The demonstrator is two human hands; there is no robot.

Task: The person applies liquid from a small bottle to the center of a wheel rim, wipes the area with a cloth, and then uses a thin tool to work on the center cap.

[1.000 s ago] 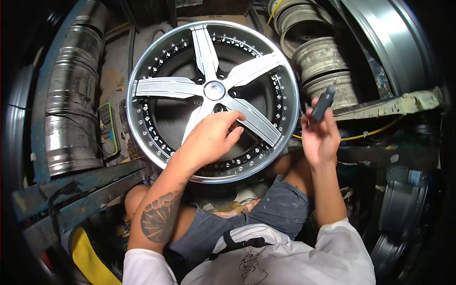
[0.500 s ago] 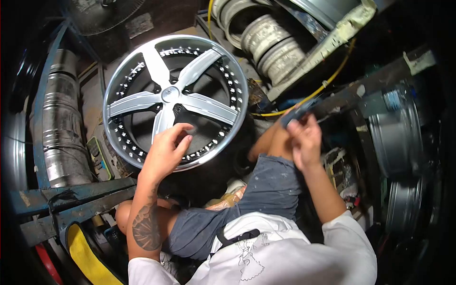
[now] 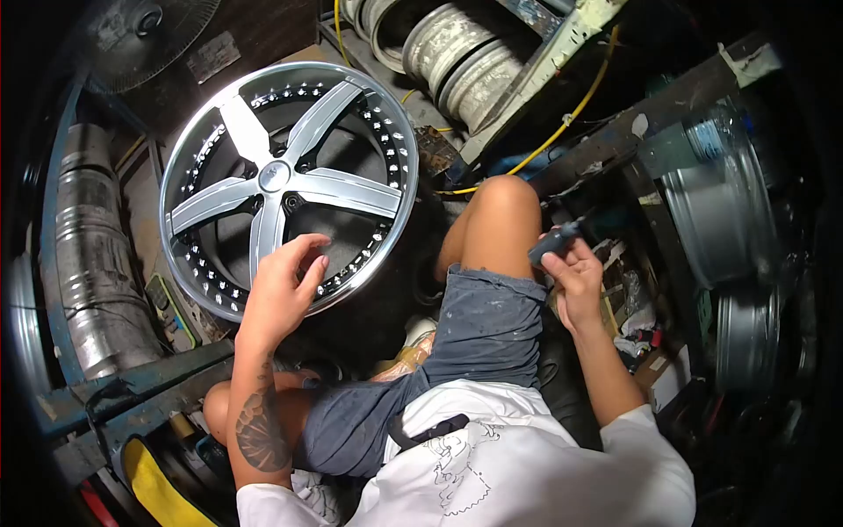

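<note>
A polished five-spoke alloy wheel rim (image 3: 334,186) lies face up before me, small shiny bolts ringing its dark inner edge. My left hand (image 3: 283,285) is over its near edge by the lower spoke, thumb and index finger apart and curved, with nothing seen between them. Out to the right, beyond my bent knee, my right hand (image 3: 577,285) is closed around a small dark tool with a thin tip (image 3: 555,246). The tool's exact kind is unclear. It points up and to the right, away from the wheel.
Stacked metal wheel barrels (image 3: 101,255) stand at the left behind a blue metal frame (image 3: 66,378). Worn wheels (image 3: 452,53) lie at the back, near a yellow hose (image 3: 580,110). More rims (image 3: 724,215) sit on the right. A fan (image 3: 145,22) is at the upper left.
The view has shifted, so the wheel appears farther left. My right hand, blurred by motion before, is now lower and clearer beside the knee, still holding the dark tool. My left hand keeps its place by the wheel.
</note>
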